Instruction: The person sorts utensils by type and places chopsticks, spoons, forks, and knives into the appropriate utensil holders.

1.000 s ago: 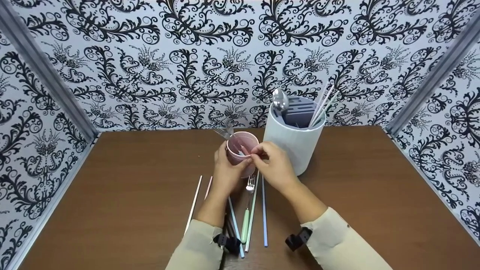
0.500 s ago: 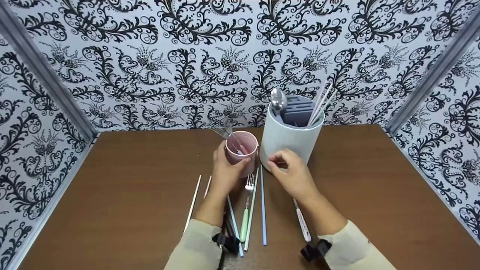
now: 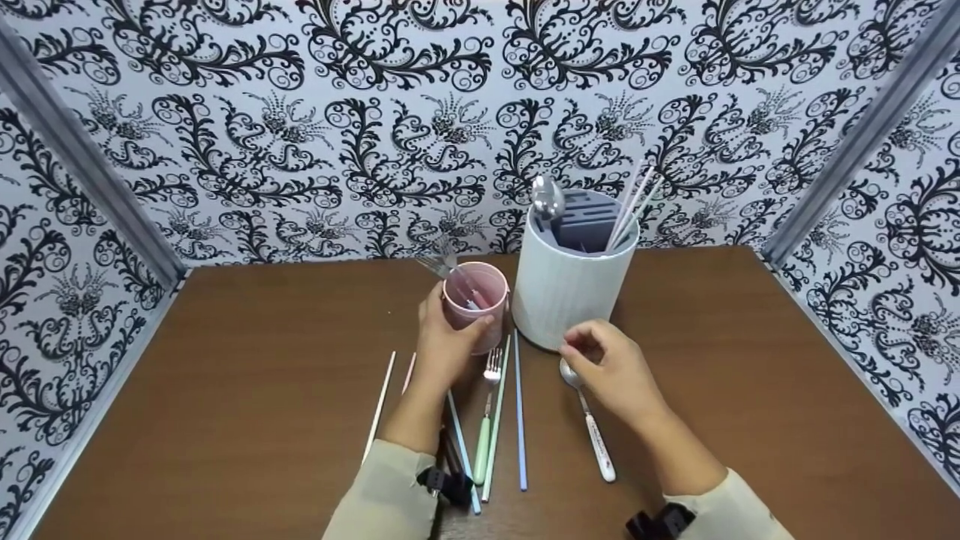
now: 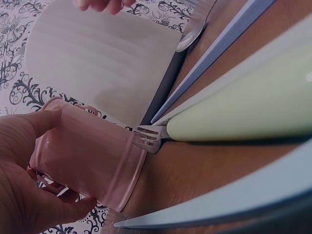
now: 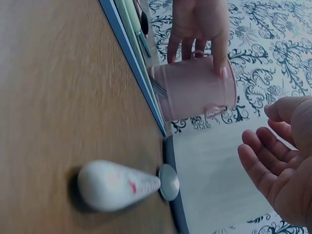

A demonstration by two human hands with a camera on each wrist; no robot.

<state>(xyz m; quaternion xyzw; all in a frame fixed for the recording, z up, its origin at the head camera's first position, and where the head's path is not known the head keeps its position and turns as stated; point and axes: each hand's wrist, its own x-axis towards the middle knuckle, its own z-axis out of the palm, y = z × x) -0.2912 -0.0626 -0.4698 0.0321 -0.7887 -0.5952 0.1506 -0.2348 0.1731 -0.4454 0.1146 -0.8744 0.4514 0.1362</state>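
My left hand [image 3: 446, 341] grips a pink cup [image 3: 491, 279], thumb along its near side and fingers round the far left. Two forks [image 3: 448, 264] lean in the cup, tines up past the rim. My right hand [image 3: 615, 375], fingers loosely bent and holding nothing, hovers over the bowl end of a spoon [image 3: 598, 442] with a white printed handle. In the right wrist view that spoon lies on the table, and the right fingers [image 5: 265, 156] are spread apart. A fork with a light green handle [image 3: 482, 442] lies in front of the cup.
A white cutlery holder [image 3: 566, 292] with a grey slotted insert stands right of the cup, bearing spoons [image 3: 549, 201] and chopsticks [image 3: 628, 206]. A blue chopstick [image 3: 520, 420], a white chopstick [image 3: 379, 405] and several others lie on the brown table [image 3: 262, 390]. Patterned walls enclose the back and sides.
My right hand has drawn away from the cup's rim, moving right and toward me, uncovering the white-handled spoon. My left hand keeps its grip on the cup.
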